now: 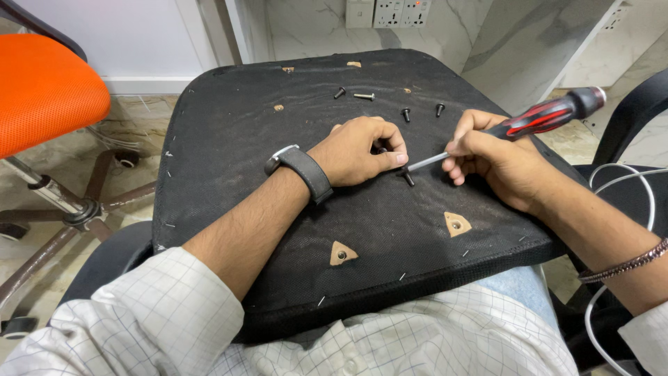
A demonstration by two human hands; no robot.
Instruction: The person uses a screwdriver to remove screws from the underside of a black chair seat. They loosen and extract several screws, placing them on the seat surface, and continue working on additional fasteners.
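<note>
Two hands work on the black seat base [292,209] lying across my lap. My left hand [362,150] pinches a small black screw [408,178] upright against the fabric. My right hand [490,157] grips the red-and-black screwdriver [536,120], its tip meeting that screw. Four loose screws [406,113] lie beyond.

We see a marble-patterned wall [390,38] at the far side carrying a row of white sockets [390,12]. At left stands an orange office chair [45,87] on a beige stone floor [132,132], its dark wheeled base [83,209] spreading near us.
</note>
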